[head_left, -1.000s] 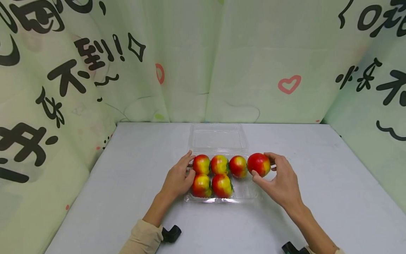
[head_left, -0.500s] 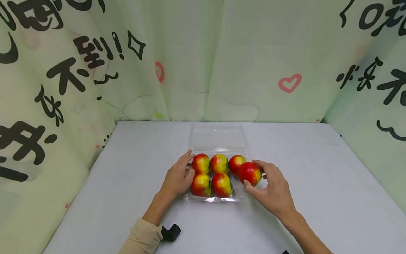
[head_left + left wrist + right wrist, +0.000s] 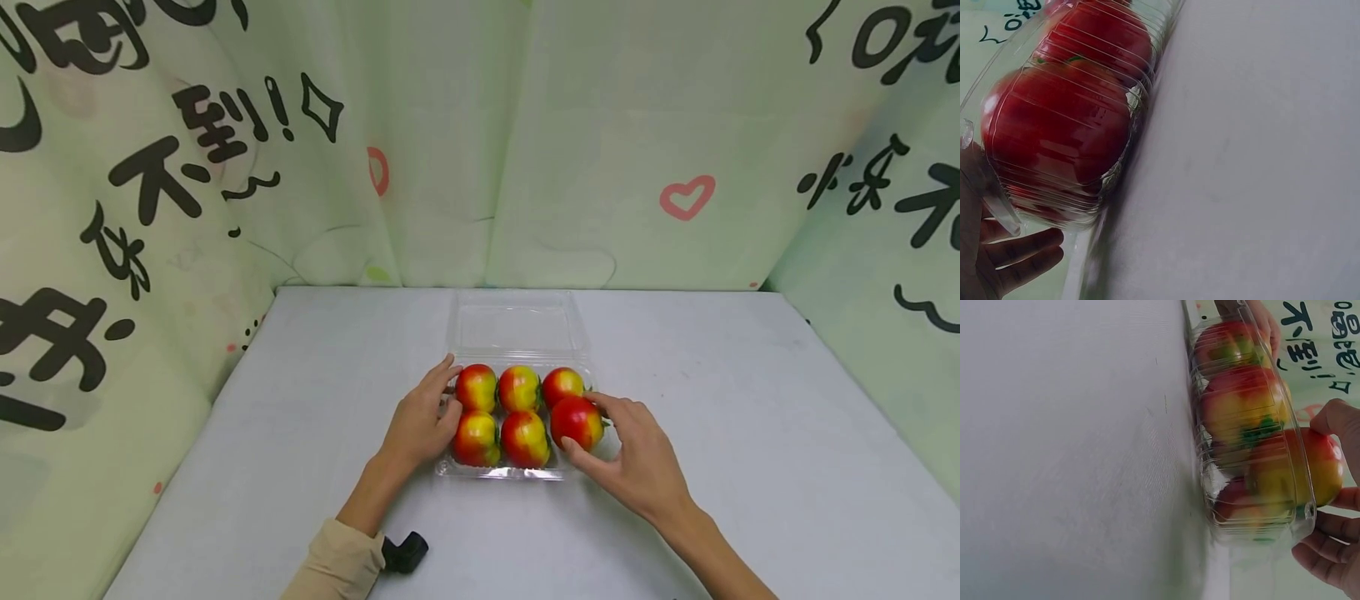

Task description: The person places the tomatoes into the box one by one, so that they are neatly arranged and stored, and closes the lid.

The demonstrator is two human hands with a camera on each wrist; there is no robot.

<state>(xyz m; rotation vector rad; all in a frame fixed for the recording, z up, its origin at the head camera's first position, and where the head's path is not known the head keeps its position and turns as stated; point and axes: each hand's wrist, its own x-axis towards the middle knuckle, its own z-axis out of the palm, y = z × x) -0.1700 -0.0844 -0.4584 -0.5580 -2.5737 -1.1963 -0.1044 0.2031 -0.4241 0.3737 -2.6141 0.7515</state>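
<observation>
A clear plastic clamshell box point(image 3: 498, 472) sits mid-table with red-and-yellow fruits in two rows. My left hand point(image 3: 425, 421) holds the box's left end, its thumb near the rim; in the left wrist view its fingers point(image 3: 1025, 250) come round that end. My right hand point(image 3: 637, 450) grips a redder fruit point(image 3: 576, 422) between thumb and fingers over the front right place. In the right wrist view this held fruit point(image 3: 1322, 465) stands partly above the box wall, tilted, green leaves toward the fingers. Behind it is the back right fruit point(image 3: 562, 385), partly covered.
The box's see-through lid point(image 3: 517, 325) lies folded back toward the rear of the white table point(image 3: 337, 350). A green printed curtain point(image 3: 585, 167) hangs behind the table and along both sides. A black device point(image 3: 405, 552) is strapped at the left sleeve point(image 3: 337, 558).
My right hand has carried its fruit left and toward me, from beside the back right fruit to the front right place in the box. The left hand has stayed at the box's left end.
</observation>
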